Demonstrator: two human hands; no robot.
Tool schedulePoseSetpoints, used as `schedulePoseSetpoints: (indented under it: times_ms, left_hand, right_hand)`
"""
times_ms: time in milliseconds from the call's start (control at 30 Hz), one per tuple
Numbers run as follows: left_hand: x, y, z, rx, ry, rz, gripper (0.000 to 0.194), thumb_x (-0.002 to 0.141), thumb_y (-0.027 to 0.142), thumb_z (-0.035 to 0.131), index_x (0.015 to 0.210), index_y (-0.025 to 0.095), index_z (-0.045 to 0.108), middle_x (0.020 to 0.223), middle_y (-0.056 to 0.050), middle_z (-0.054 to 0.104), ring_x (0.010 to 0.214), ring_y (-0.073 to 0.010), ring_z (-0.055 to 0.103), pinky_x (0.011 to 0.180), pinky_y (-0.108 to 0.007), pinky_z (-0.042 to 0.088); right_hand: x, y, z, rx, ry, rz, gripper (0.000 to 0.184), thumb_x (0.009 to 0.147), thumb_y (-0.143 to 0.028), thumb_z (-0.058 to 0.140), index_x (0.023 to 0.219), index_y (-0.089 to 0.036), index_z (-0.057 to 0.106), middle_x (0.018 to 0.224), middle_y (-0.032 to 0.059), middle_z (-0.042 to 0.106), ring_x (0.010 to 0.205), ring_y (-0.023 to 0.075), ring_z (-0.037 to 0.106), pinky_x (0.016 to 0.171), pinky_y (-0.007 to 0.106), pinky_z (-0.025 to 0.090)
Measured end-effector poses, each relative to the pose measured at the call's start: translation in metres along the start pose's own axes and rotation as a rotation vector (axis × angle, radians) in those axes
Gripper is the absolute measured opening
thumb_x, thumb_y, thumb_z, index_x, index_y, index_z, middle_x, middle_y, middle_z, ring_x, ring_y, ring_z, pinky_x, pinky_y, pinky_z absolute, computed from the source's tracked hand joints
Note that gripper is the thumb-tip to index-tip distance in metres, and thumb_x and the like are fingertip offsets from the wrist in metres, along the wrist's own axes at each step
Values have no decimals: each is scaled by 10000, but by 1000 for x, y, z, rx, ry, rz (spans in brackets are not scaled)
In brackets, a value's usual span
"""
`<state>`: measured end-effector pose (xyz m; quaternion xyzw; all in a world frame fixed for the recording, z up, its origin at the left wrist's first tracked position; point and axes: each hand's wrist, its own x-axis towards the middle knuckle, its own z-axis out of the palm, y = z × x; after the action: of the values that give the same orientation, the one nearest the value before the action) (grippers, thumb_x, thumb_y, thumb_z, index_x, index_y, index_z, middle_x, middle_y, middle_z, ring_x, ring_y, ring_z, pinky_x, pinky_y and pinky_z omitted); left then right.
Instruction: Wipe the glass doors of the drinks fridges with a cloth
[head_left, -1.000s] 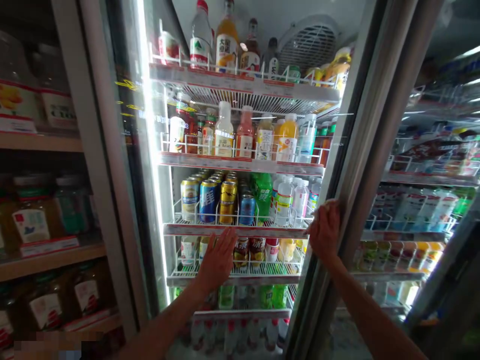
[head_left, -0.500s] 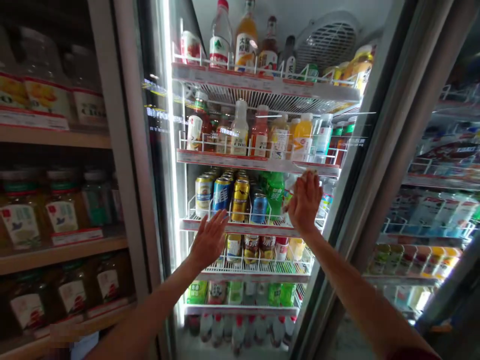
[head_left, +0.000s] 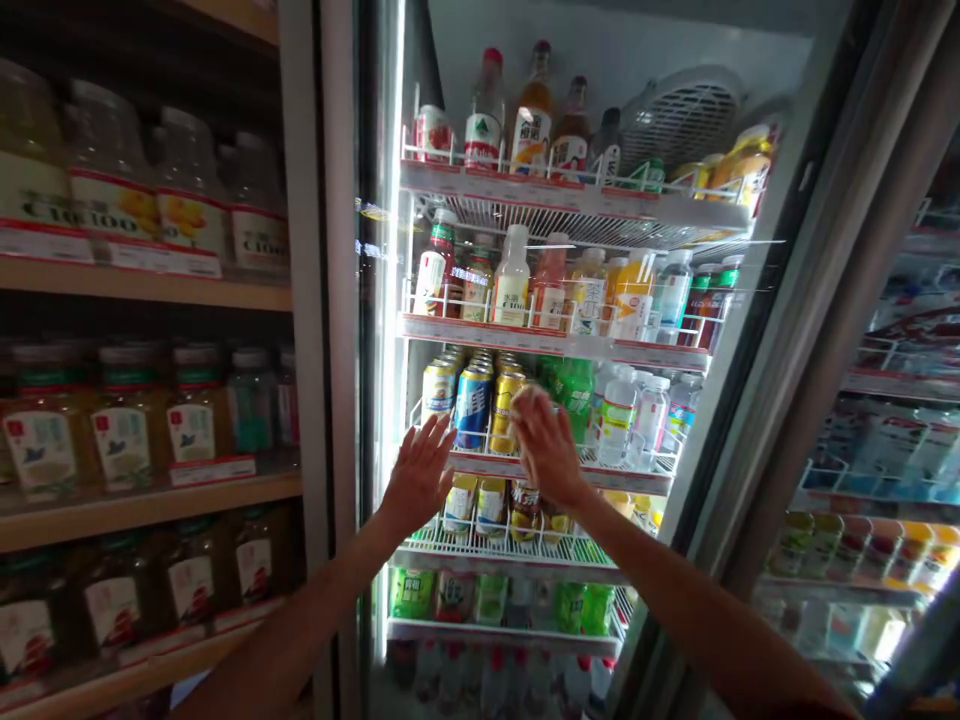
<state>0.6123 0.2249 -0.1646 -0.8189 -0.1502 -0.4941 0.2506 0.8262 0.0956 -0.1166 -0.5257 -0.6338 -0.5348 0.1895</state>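
Before me is a glass fridge door (head_left: 750, 330) with reflections across it. My left hand (head_left: 416, 480) is raised flat at the glass, fingers stretched out, holding nothing, in front of the blue can (head_left: 472, 405) row's lower left. My right hand (head_left: 551, 450) presses a pale, crumpled cloth (head_left: 529, 402) to the glass in front of the gold cans (head_left: 507, 400); its fingers are blurred and partly hidden behind the cloth. Whether the left palm touches the glass I cannot tell. Green bottles (head_left: 576, 385) stand behind the glass, right of the cans.
A metal door frame (head_left: 337, 300) stands at left, beside wooden shelves (head_left: 150, 285) of bottled drinks. Inside the fridge, wire shelves (head_left: 525, 335) hold several rows of bottles and cans. Another lit fridge with drinks (head_left: 855, 545) is at right.
My right hand has swept left and a little down across the glass, from before the clear bottles to before the gold cans. The left hand stays raised; the view has turned left.
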Motion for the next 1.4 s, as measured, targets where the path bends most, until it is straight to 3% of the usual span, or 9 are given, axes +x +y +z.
schedulePoseSetpoints:
  times_ms: [67,133,333,533,767,933,1033,1233,1400]
  left_hand:
    - [-3,-6,-4,18,-7,-3,585,843,193,446,1389,127,247,1413,-152,367,1375,-266,199,1077,-493,281]
    - [-5,-15,-7,38,-2,-20,578,847,196,446,1387,135,249,1415,-148,366,1374,-261,205,1078,-489,279]
    - [-1,-35,-14,57,1,-57,559,854,198,445,1381,136,271,1428,-141,346,1374,-257,206,1085,-478,268]
    - [6,-43,-21,36,-8,-44,566,851,200,436,1388,148,266,1432,-127,342,1368,-251,225,1089,-474,267]
    - [18,-51,-17,-58,65,-81,644,840,185,454,1422,190,177,1464,-128,276,1377,-270,184,1079,-506,287]
    - [41,-26,-25,-245,171,-66,639,860,179,424,1428,230,135,1473,-105,264,1371,-257,217,1081,-502,304]
    - [73,5,-31,-471,267,11,599,877,177,366,1426,212,126,1467,-106,272,1361,-216,250,1084,-434,339]
    - [110,56,3,-510,364,-52,547,892,248,357,1407,162,195,1434,-153,321,1354,-240,263,1091,-484,299]
    - [114,23,20,-210,351,169,452,853,163,405,1305,163,384,1347,-121,459,1353,-224,270,1069,-442,329]
  right_hand:
    - [-10,-18,6,22,-106,-270,657,795,-178,469,1411,-249,251,1480,1,289,1410,203,79,1154,455,102]
    - [-2,-16,3,-6,-115,-323,621,809,-188,453,1398,-265,274,1468,-16,317,1405,180,109,1160,445,49]
    - [71,9,-10,-83,90,267,653,807,-198,451,1421,-214,229,1510,46,194,1405,279,70,1121,533,147]
    - [40,-30,8,13,-83,-300,647,792,-194,477,1402,-241,266,1463,-7,325,1409,200,76,1154,478,58]
    - [99,16,-9,-66,230,360,594,822,-183,401,1399,-235,267,1499,54,214,1402,284,87,1103,556,163]
    - [79,-36,2,100,-78,-38,637,788,-218,433,1401,-214,261,1470,49,300,1410,249,60,1127,503,148]
    - [80,-41,-2,213,-96,-33,663,805,-275,392,1422,-141,187,1473,99,291,1405,226,104,1130,486,143]
    - [65,5,-10,178,-65,-153,787,786,-439,451,1425,-88,154,1442,167,327,1388,251,177,1117,506,160]
    - [49,75,-27,-74,102,-45,648,826,-388,477,1410,-249,234,1478,96,279,1386,254,194,1106,536,124]
